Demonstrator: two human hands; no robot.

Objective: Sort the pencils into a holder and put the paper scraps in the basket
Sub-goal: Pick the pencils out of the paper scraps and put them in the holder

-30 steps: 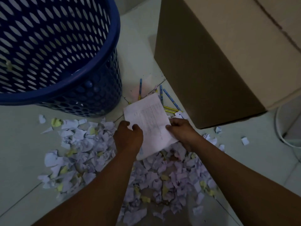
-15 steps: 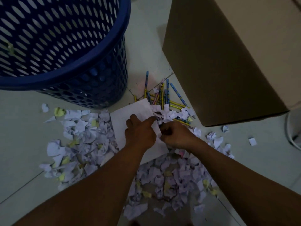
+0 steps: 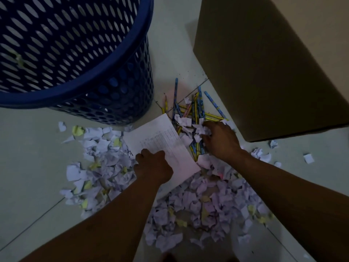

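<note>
A heap of white and yellow paper scraps (image 3: 205, 197) covers the floor in front of me. A flat printed sheet (image 3: 162, 140) lies on the heap, and my left hand (image 3: 153, 165) grips its near edge. Blue and yellow pencils (image 3: 196, 110) lie in a pile beyond the sheet, partly under scraps. My right hand (image 3: 219, 138) rests on the pencil pile with fingers curled around crumpled white scraps (image 3: 202, 130). The blue perforated basket (image 3: 79, 87) stands at the upper left. No pencil holder is in view.
A large cardboard box (image 3: 264, 72) stands at the right, close to the pencils. Loose scraps (image 3: 308, 158) lie scattered on the tiled floor right of my arm, and more (image 3: 62, 126) near the basket's base.
The sheet, held up by both hands a second ago, now lies flat on the heap. My right hand has let go of it and moved right onto the pencils and scraps.
</note>
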